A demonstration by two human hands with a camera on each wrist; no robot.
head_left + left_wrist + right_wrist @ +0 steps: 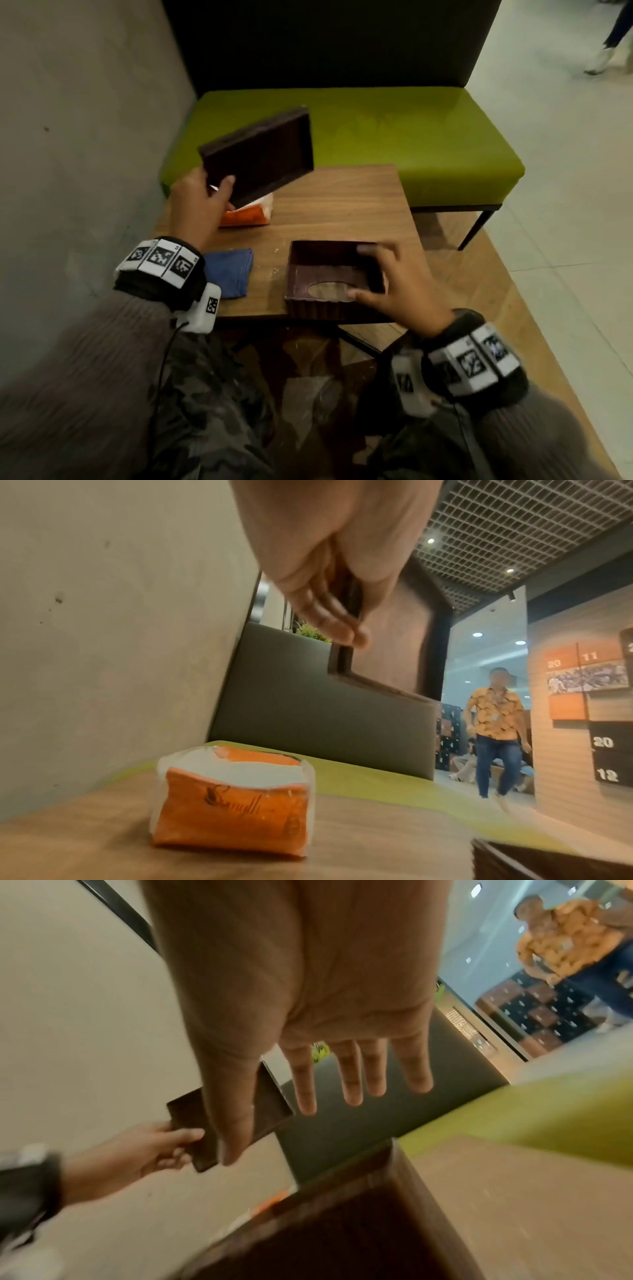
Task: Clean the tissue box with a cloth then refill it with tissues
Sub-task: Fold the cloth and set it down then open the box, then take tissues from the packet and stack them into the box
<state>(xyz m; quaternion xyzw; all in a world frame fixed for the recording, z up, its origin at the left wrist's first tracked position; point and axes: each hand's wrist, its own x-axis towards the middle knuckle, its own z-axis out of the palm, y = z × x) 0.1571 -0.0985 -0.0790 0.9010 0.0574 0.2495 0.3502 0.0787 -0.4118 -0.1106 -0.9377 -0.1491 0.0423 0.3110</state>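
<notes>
Two halves of the dark tissue box are lying apart: the left hand [197,202] is pinching the shallow base tray [260,157], tilted in the air over the orange tissue pack [246,216], while the right hand [394,287] is hovering, fingers spread, above the upturned cover [329,277] sitting on the wooden table [342,205]. Nearby, the blue cloth [229,270] is lying folded.

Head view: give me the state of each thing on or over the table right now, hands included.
Box base: lifted off the table, tilted, empty.
Left hand: grips the base by its lower corner.
Box cover: upside down on the table, oval slot facing down, empty.
Right hand: fingers spread, over the cover's right side.
Tissue pack: on the table, wrapper torn open.
Blue cloth: folded, lying untouched on the table.
</notes>
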